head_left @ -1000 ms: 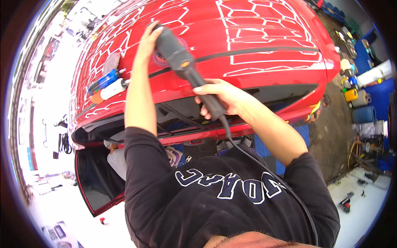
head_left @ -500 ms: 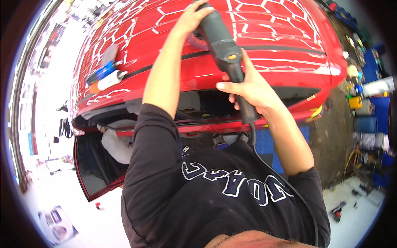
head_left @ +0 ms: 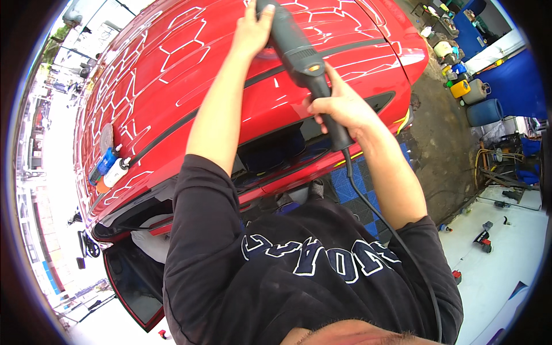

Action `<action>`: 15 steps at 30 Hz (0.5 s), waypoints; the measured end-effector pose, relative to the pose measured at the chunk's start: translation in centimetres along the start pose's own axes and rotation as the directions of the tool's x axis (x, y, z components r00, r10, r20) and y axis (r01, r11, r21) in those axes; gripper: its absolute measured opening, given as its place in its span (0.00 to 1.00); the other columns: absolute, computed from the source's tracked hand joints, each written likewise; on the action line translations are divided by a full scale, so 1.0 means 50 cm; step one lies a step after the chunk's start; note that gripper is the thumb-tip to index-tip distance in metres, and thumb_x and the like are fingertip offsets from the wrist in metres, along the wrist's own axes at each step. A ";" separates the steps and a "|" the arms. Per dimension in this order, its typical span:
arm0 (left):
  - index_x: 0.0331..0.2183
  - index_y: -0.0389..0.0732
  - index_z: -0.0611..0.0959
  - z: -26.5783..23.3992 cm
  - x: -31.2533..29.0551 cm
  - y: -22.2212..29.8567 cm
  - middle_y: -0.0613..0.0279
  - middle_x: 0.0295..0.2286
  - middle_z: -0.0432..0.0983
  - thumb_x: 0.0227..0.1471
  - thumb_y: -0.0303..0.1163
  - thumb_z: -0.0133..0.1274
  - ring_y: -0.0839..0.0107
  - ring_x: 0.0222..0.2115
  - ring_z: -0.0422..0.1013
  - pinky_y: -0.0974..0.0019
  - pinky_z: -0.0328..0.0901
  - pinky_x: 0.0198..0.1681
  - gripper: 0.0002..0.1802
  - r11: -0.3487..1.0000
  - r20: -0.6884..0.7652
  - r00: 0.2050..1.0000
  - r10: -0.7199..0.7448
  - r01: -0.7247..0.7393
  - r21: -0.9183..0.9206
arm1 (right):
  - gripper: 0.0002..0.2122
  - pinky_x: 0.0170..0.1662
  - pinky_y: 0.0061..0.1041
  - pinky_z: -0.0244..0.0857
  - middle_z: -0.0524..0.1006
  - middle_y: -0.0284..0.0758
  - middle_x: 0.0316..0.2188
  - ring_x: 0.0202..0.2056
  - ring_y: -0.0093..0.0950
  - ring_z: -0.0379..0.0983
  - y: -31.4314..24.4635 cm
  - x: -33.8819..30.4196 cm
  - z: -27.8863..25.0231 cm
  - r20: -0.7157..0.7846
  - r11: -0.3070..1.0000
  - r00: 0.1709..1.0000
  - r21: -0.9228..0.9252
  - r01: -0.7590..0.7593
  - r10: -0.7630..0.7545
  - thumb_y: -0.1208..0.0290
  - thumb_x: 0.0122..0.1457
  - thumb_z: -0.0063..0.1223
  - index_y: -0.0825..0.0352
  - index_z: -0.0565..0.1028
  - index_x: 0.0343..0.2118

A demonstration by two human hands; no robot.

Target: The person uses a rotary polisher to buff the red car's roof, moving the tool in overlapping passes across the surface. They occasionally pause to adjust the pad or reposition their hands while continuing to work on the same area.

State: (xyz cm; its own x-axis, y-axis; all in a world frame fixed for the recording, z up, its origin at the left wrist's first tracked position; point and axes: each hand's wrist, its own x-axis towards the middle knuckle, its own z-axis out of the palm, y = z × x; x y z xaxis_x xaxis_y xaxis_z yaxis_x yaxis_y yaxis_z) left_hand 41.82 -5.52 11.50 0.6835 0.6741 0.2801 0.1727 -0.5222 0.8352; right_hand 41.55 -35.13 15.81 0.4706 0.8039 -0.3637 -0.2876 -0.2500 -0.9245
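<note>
Red car (head_left: 190,80) | polisher (head_left: 305,60) | left fingers (head_left: 266,16): head (head_left: 286,31) | right fingers (head_left: 322,106): handle (head_left: 338,135)

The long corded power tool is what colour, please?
The long corded power tool is dark grey to black, clearest in the head view.

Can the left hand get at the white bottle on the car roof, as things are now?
Probably yes, if it lets go first: the left hand holds the far end of the black polisher. The white bottle lies to the left on the red roof, and nothing seems to block the way.
</note>
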 end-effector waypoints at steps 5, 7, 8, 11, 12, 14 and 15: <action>0.70 0.41 0.60 0.052 -0.119 0.018 0.35 0.66 0.56 0.62 0.63 0.52 0.41 0.68 0.55 0.45 0.58 0.68 0.49 0.979 0.113 0.978 0.177 -0.187 0.084 | 0.50 0.21 0.29 0.72 0.78 0.40 0.32 0.22 0.26 0.74 -0.013 0.047 -0.107 -0.146 0.998 0.987 -0.007 0.062 -0.063 0.83 0.48 0.61 0.60 0.46 0.74; 0.69 0.43 0.64 -0.002 -0.174 -0.006 0.41 0.66 0.58 0.61 0.58 0.56 0.45 0.68 0.57 0.47 0.60 0.67 0.45 0.929 0.092 0.970 0.225 -0.242 0.278 | 0.45 0.22 0.29 0.73 0.76 0.38 0.29 0.22 0.26 0.74 -0.031 0.071 -0.142 -0.210 0.997 0.975 -0.054 0.062 -0.072 0.82 0.48 0.62 0.60 0.52 0.70; 0.68 0.44 0.66 -0.035 -0.200 -0.028 0.44 0.65 0.58 0.61 0.56 0.58 0.47 0.68 0.58 0.47 0.61 0.67 0.43 0.889 0.090 0.964 0.251 -0.266 0.373 | 0.42 0.22 0.30 0.73 0.76 0.38 0.29 0.22 0.26 0.74 -0.037 0.087 -0.161 -0.243 0.996 0.966 -0.062 0.070 -0.083 0.82 0.48 0.62 0.61 0.55 0.67; 0.59 0.41 0.78 -0.170 -0.289 -0.095 0.49 0.60 0.67 0.56 0.41 0.64 0.51 0.63 0.64 0.50 0.63 0.65 0.32 0.857 -0.066 0.932 0.357 -0.298 0.420 | 0.35 0.22 0.31 0.74 0.78 0.41 0.30 0.22 0.27 0.75 -0.064 0.130 -0.217 -0.352 0.994 0.931 -0.085 0.069 -0.094 0.80 0.46 0.62 0.62 0.60 0.59; 0.56 0.40 0.80 -0.220 -0.317 -0.127 0.50 0.58 0.70 0.55 0.37 0.65 0.51 0.61 0.67 0.50 0.64 0.64 0.28 0.832 -0.120 0.910 0.398 -0.302 0.465 | 0.33 0.23 0.32 0.75 0.79 0.42 0.30 0.22 0.28 0.74 -0.076 0.142 -0.232 -0.341 0.989 0.932 -0.116 0.088 -0.123 0.80 0.45 0.60 0.63 0.60 0.56; 0.51 0.39 0.83 -0.329 -0.384 -0.195 0.51 0.55 0.73 0.56 0.33 0.64 0.52 0.57 0.69 0.51 0.66 0.60 0.22 0.794 -0.220 0.891 0.398 -0.214 0.569 | 0.30 0.23 0.28 0.74 0.79 0.44 0.31 0.22 0.25 0.73 -0.095 0.170 -0.261 -0.303 0.992 0.947 -0.094 0.087 -0.112 0.80 0.49 0.58 0.64 0.60 0.56; 0.50 0.39 0.83 -0.382 -0.418 -0.230 0.51 0.53 0.74 0.56 0.32 0.63 0.53 0.56 0.70 0.52 0.67 0.59 0.19 0.757 -0.255 0.878 0.405 -0.165 0.632 | 0.30 0.23 0.25 0.74 0.79 0.45 0.32 0.22 0.24 0.72 -0.105 0.182 -0.265 -0.307 0.993 0.947 -0.095 0.074 -0.100 0.80 0.51 0.56 0.64 0.60 0.58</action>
State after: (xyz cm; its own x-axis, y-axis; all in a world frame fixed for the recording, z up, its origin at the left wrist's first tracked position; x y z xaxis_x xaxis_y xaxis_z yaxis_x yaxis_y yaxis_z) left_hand 11.99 -3.62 5.09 0.4891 0.5138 0.7048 0.4662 -0.8369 0.2866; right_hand 58.40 -33.67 15.85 0.7298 0.6205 -0.2870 -0.1714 -0.2403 -0.9555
